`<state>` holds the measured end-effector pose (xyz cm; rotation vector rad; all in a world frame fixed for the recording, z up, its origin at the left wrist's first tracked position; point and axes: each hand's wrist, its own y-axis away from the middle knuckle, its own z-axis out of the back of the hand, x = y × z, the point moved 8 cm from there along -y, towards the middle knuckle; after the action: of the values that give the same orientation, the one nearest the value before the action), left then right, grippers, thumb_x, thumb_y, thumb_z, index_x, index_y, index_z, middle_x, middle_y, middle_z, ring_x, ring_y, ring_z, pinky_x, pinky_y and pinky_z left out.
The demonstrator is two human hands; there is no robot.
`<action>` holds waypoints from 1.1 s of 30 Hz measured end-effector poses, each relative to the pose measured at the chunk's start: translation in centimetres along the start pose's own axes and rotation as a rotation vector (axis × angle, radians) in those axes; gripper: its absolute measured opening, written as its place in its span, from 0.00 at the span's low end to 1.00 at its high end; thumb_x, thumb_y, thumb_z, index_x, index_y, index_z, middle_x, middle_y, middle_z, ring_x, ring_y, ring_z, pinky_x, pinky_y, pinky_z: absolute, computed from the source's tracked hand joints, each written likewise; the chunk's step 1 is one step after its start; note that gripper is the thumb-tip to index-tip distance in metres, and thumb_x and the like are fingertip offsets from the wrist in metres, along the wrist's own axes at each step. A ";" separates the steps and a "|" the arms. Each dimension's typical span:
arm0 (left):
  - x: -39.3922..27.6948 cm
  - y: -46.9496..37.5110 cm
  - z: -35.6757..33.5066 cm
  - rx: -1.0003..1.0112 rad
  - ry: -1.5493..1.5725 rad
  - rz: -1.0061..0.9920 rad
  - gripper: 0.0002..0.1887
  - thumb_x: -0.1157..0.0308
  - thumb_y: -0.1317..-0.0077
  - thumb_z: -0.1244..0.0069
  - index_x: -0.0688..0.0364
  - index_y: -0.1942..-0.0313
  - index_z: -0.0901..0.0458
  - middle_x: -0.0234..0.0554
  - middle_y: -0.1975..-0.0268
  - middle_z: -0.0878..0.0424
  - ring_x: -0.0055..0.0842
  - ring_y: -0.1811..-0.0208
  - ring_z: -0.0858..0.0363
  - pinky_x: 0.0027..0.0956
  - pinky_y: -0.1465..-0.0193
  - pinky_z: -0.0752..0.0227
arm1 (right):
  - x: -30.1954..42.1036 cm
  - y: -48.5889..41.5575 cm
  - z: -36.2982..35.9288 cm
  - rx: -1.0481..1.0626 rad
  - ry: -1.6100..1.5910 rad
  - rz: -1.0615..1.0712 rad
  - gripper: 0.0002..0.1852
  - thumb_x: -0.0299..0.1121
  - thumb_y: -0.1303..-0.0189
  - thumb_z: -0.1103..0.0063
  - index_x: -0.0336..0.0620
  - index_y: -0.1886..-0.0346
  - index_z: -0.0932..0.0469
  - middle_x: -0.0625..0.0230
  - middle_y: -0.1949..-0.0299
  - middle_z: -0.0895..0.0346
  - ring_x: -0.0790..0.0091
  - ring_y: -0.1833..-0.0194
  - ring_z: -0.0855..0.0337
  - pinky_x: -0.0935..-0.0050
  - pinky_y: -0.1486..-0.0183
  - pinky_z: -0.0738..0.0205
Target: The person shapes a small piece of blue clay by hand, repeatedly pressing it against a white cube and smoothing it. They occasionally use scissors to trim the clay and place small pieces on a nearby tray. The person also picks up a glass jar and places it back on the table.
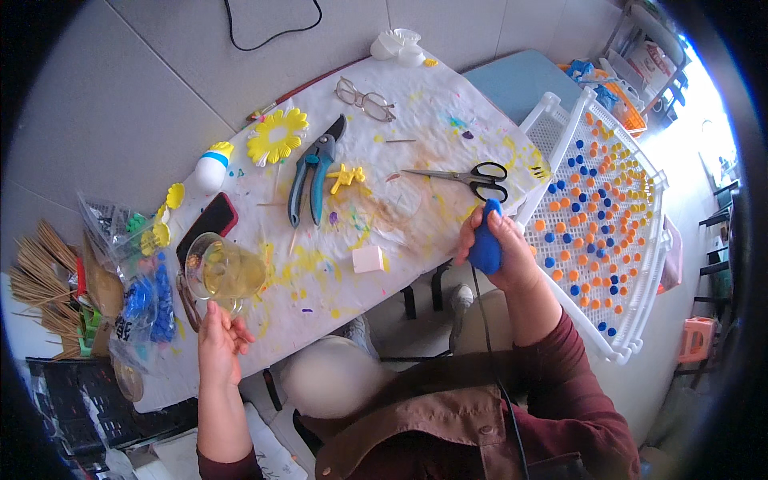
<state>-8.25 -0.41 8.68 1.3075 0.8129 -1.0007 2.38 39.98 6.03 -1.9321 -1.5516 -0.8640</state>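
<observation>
My right hand (515, 252) grips a lump of blue clay-like material (487, 247) over the table's right edge, with the thumb on its upper side. Just beyond it lie scissors with black handles (489, 180), blades pointing left. My left hand (223, 342) is beside the handle of a clear glass mug (231, 270) of pale yellow liquid. Its fingers are loosely curled and apart, with nothing visible between them; whether they touch the mug cannot be made out. A dark phone with a red edge (210, 225) lies behind the mug. A small pale block (368, 259) sits between my hands.
On the paint-stained table (336, 288) are pruning shears (315, 174), eyeglasses (366, 101), a yellow flower-shaped piece (277, 137) and a white-and-yellow bottle (213, 168). A white mesh rack (576, 210) holds orange, blue and yellow pieces at right. Bundled sticks (45, 282) and plastic bags (141, 300) crowd the left.
</observation>
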 end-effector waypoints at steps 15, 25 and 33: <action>-8.5 9.1 -19.3 0.462 -0.168 -1.015 0.41 0.52 0.47 0.39 0.69 0.41 0.38 0.46 0.45 0.30 0.31 0.47 0.29 0.36 0.42 0.37 | 2.6 1.1 -14.1 0.401 1.057 0.270 0.56 0.27 0.56 0.36 0.40 0.30 0.68 0.56 0.73 0.22 0.52 0.72 0.21 0.64 0.67 0.27; -11.1 6.3 -22.4 0.622 0.063 -0.898 0.24 0.54 0.37 0.50 0.68 0.52 0.23 0.61 0.38 0.36 0.40 0.38 0.33 0.40 0.37 0.41 | 3.4 -1.3 -17.3 0.428 1.043 0.498 0.53 0.25 0.54 0.40 0.37 0.30 0.68 0.49 0.65 0.24 0.51 0.64 0.21 0.62 0.61 0.28; -10.2 3.4 -17.0 0.329 0.528 -0.750 0.14 0.59 0.37 0.49 0.60 0.75 0.26 0.38 0.77 0.24 0.29 0.70 0.23 0.38 0.50 0.33 | 0.0 -3.5 -14.9 0.567 0.671 0.244 0.56 0.40 0.49 0.33 0.37 0.30 0.70 0.48 0.44 0.34 0.57 0.46 0.29 0.64 0.45 0.35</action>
<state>-7.89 17.70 17.46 1.6168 1.6765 -1.4331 -3.46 29.88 15.98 -1.2127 -0.9864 -0.7503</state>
